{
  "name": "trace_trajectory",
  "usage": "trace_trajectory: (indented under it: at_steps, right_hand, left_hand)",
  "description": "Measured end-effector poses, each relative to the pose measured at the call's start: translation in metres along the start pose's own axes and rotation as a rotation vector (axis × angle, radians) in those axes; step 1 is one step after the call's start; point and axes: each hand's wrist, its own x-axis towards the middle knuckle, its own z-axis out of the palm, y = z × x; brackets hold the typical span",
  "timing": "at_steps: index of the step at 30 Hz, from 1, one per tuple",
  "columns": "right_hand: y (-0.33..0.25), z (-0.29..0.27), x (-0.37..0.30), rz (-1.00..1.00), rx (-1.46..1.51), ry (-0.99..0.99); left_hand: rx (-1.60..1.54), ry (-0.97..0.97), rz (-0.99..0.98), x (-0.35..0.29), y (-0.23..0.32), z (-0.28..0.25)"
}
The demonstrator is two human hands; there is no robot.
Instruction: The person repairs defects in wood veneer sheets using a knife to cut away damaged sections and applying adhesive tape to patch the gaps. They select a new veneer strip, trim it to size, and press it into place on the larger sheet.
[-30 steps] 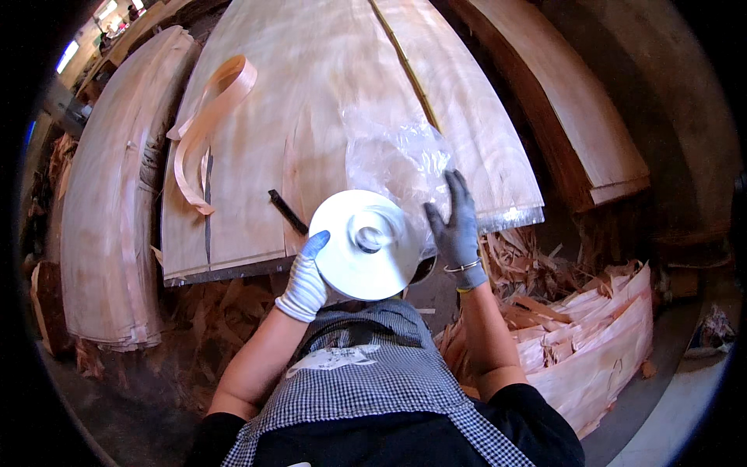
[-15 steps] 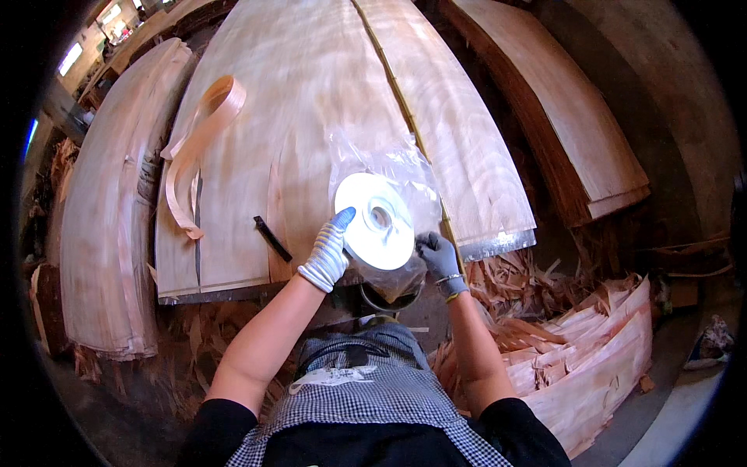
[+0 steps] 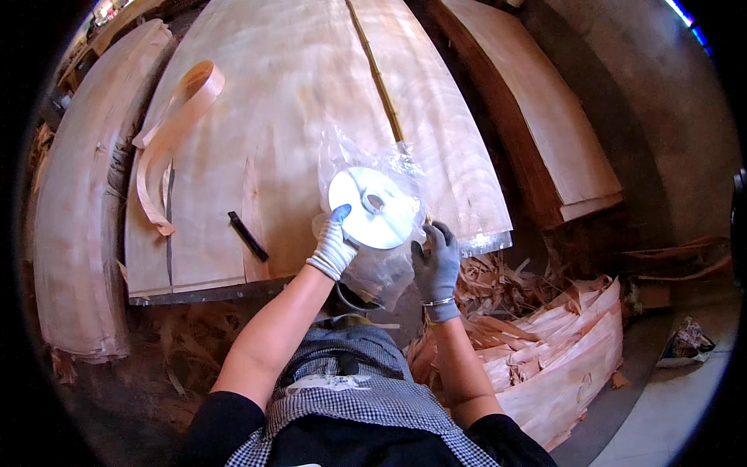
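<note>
My left hand, in a striped white glove with blue fingertips, grips a white round reel by its left edge, thumb on top. The reel has a hole in its middle. Crumpled clear plastic bag film lies around and under it. To the right of the bag, my right hand, in a grey glove, has its thumb and fingers parted and curved. It is close to the film; I cannot tell whether it touches. Left of my left hand, a slim black tool rests on the wood sheet.
A curled strip of veneer lies on the sheet's left part. A yellowish strip runs down its length. Veneer stacks stand left and right. Torn veneer scraps heap at the lower right.
My right hand has come up from the bag's lower edge, its fingers spreading from a closed curl. The reel is tilted a little differently in my left hand. The whole view has shifted.
</note>
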Motion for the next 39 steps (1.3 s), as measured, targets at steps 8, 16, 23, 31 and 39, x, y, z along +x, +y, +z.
trace_trajectory:
  at_steps: [8, 16, 23, 31, 39]
  right_hand:
    - [0.063, 0.073, -0.006, 0.779, 1.191, -0.232]
    - [0.009, 0.054, -0.01, 0.933, 1.249, -0.498]
    - [0.004, 0.044, -0.018, 0.84, 1.115, -0.454]
    - [0.038, 0.034, -0.028, 0.864, 1.164, -0.482]
    - [0.066, 0.035, -0.029, 0.743, 0.962, -0.528]
  left_hand:
    - [-0.172, -0.041, -0.14, 0.033, -0.029, 0.008]
    - [0.284, -0.011, -0.081, 0.046, -0.029, 0.001]
    - [1.622, 0.09, 0.695, 0.044, -0.017, -0.035]
    - [2.68, -0.476, -0.233, -0.044, 0.029, 0.033]
    - [2.587, -0.402, 0.363, -0.033, 0.021, 0.027]
